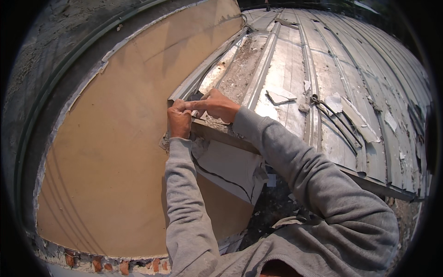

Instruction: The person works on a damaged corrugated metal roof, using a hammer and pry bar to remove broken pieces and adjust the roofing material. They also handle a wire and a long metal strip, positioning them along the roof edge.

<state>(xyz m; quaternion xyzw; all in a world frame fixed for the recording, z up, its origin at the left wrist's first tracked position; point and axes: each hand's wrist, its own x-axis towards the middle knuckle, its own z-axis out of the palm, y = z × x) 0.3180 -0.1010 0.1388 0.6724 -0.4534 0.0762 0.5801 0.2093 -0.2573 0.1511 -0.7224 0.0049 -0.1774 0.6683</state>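
Observation:
My left hand (179,119) is closed at the near end of a grey metal flashing strip (188,87), where the tan wall (115,138) meets the roof. Its grip hides whatever lies inside it. From the right, my right hand (216,106) reaches in with fingers bent and the index finger stretched across to touch the left hand. What its curled fingers hold, if anything, is hidden. A small dark piece (196,96) shows just beyond the hands. Below them runs the roof's front edge (226,134), with a white panel (230,161) under it.
Ribbed metal roofing (286,60) spreads to the right, strewn with broken white pieces (280,96) and bent dark rods (336,122). A dark cable (221,175) hangs across the white panel. Broken brick (124,267) lines the wall's bottom edge.

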